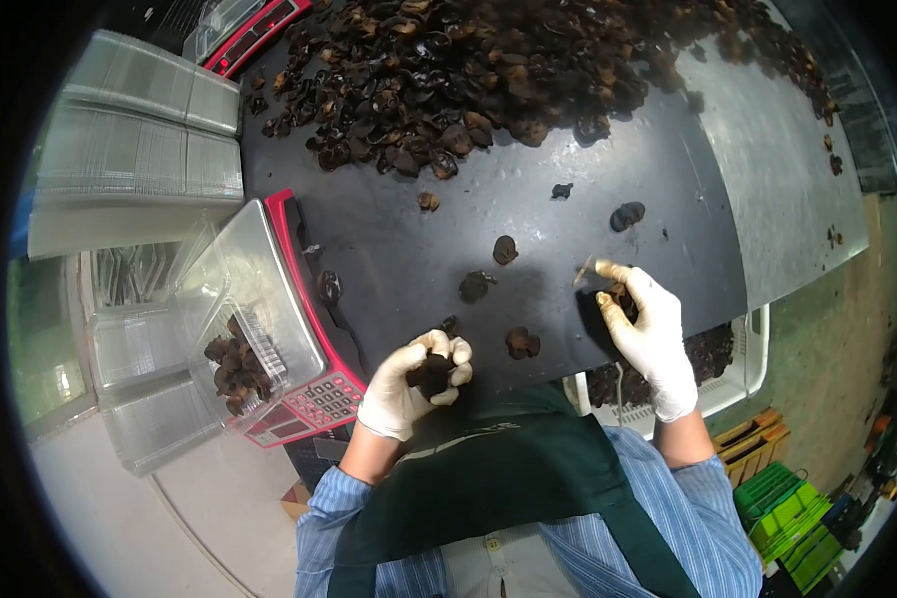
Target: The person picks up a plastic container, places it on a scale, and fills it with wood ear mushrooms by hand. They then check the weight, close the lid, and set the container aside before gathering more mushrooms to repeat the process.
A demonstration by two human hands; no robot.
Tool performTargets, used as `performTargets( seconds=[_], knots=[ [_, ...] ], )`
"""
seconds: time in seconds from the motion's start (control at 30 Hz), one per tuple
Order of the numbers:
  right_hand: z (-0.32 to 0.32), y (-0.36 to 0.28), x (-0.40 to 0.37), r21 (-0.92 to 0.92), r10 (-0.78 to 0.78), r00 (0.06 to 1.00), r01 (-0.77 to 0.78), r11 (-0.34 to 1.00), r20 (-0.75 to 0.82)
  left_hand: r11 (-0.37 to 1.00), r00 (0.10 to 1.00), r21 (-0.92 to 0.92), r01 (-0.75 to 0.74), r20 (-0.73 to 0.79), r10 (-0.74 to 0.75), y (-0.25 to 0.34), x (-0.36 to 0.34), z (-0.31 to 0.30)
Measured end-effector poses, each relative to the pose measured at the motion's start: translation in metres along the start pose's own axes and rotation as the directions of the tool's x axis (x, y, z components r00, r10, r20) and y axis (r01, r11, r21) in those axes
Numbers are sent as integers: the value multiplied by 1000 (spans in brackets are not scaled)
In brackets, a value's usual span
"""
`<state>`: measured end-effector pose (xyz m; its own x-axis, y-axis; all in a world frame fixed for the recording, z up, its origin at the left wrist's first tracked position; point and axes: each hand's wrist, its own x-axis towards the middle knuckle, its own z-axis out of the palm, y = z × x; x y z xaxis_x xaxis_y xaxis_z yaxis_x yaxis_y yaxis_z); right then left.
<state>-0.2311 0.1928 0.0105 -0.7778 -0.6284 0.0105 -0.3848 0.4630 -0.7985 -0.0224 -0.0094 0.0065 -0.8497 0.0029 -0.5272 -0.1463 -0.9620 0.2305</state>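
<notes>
Both my hands wear white gloves. My left hand (409, 384) is closed around a dark dried mushroom piece (431, 376) at the near edge of the black table mat (558, 249). Over toward the mat's near right edge, my right hand (650, 334) pinches another dark piece (620, 297) between thumb and fingers. Several loose pieces lie between the hands, such as one piece (521, 343) and another (475, 287). A big heap of the same dark dried pieces (468, 70) covers the far side of the mat.
A red-framed scale (304, 389) stands at the left, with a clear plastic box (231, 329) on it holding several dark pieces. Stacks of clear boxes (140, 140) sit further left. A white crate (718, 379) with dark pieces is under the table on the right; green crates (792, 508) on the floor.
</notes>
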Motion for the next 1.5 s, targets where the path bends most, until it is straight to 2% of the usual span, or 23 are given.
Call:
performTargets(
  seconds=[0.1, 0.17, 0.23, 0.27, 0.33, 0.37, 0.43, 0.5, 0.53, 0.67, 0.77, 0.8, 0.9, 1.0, 1.1, 1.13, 1.17, 1.23, 1.33, 1.37, 1.43, 1.47, 1.5],
  knots=[
    [2, 5, -2, -56, 52, 999, -53, 997, -8, 984, 988, 98, -146, 75, 139, 6, -5, -1],
    [3, 0, -4, -36, 7, 1000, -6, 999, 28, 921, 962, 331, -205, -105, 251, 16, -12, 11],
    [11, -5, -8, 22, -71, 993, 69, 997, 92, 620, 867, 749, -234, -129, 482, 16, -10, 2],
    [19, -5, -11, 8, -162, 977, 162, 987, 137, 542, 833, 835, -98, -230, 504, 16, -11, 4],
    [35, -11, -17, -37, -293, 927, 310, 950, 233, -25, 761, 999, -40, 47, 647, 8, -9, 3],
    [43, -15, -20, -68, -333, 899, 366, 928, 284, -317, 731, 948, 14, 207, 651, 2, -7, 2],
    [62, -16, -29, -135, -309, 868, 386, 913, 389, -427, 752, 902, 65, 237, 615, -12, -6, -6],
    [70, -14, -33, -208, -316, 845, 434, 877, 431, -496, 849, 848, 186, 115, 516, -25, -6, -11],
    [72, -10, -31, -175, -316, 843, 424, 889, 436, -583, 844, 793, 176, 183, 504, -30, -5, -13],
    [70, 1, -21, -22, -302, 868, 338, 941, 394, -396, 748, 915, 81, 207, 631, -19, -3, -24],
    [74, 1, -18, 40, -320, 898, 324, 945, 302, -613, 584, 772, 170, 422, 693, 8, 10, -12],
    [74, 0, -18, 41, -312, 902, 315, 948, 298, -650, 565, 726, 223, 447, 694, 19, 14, -5],
    [76, -1, -17, 29, -301, 912, 306, 952, 278, -628, 597, 596, 500, 289, 749, 45, 29, -8],
    [75, -1, -16, 30, -292, 914, 296, 955, 282, -579, 604, 431, 692, 94, 791, 65, 38, -11],
    [75, 0, -16, 26, -274, 914, 279, 960, 300, -540, 604, 431, 723, -14, 797, 73, 50, -33],
    [75, 0, -16, 19, -272, 916, 279, 960, 296, -520, 610, 380, 765, -167, 775, 75, 54, -22],
    [76, 1, -16, 12, -271, 918, 280, 960, 290, -567, 610, 251, 784, -145, 779, 72, 58, -30],
    [77, 0, -16, 29, -283, 923, 286, 958, 262, -510, 592, 343, 789, -197, 782, 75, 63, -27],
    [78, -2, -16, 56, -281, 931, 276, 960, 233, -575, 665, 483, 660, -20, 747, 64, 55, -21],
    [78, -4, -17, 78, -245, 940, 233, 969, 237, -636, 693, 555, 536, 141, 707, 56, 51, -25],
    [76, -8, -17, 119, -170, 953, 144, 982, 251, -559, 687, 795, 237, 269, 675, 40, 36, -7],
    [77, -6, -17, 147, -159, 957, 125, 981, 242, -437, 725, 897, 58, 263, 636, 38, 17, 18],
    [79, -4, -17, 198, -128, 965, 83, 977, 229, -341, 748, 939, -33, 250, 615, 39, 1, 35]
  ],
)
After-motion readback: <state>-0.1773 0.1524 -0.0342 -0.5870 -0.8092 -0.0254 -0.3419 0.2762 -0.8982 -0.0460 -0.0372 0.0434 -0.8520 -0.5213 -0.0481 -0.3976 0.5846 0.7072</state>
